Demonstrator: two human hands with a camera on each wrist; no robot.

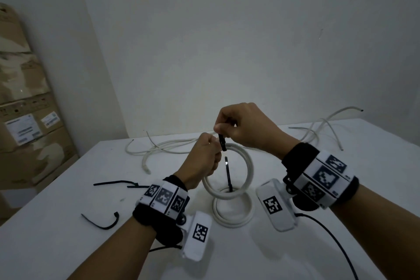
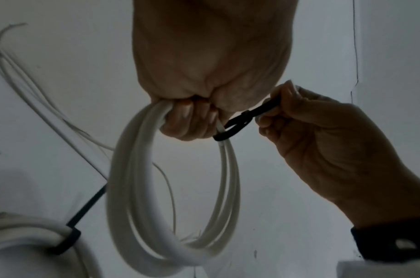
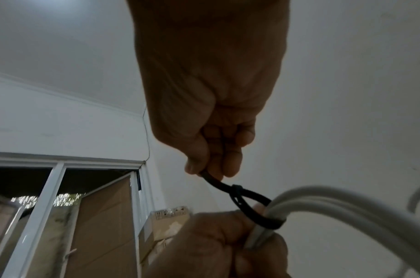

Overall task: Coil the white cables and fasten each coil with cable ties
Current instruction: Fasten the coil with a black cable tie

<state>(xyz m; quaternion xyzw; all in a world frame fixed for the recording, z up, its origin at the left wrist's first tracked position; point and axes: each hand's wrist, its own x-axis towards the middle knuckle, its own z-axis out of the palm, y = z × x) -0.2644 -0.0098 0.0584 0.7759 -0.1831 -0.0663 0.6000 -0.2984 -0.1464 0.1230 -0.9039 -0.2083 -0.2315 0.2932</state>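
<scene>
left hand (image 2: 204,75) grips coil (image 2: 137,178) | right hand (image 2: 323,141) pinches cable tie (image 2: 240,122)

A smooth, faintly glossy white plastic sheath is seen on the held coil (image 1: 229,173) and on the loose cables (image 1: 172,145). The black cable tie (image 2: 237,122) around the coil is made of matt, flexible plastic. The table (image 1: 68,223) is faced with a smooth, matt white surface. The stacked boxes (image 1: 29,120) are made of plain brown cardboard, with white paper labels stuck on.
</scene>
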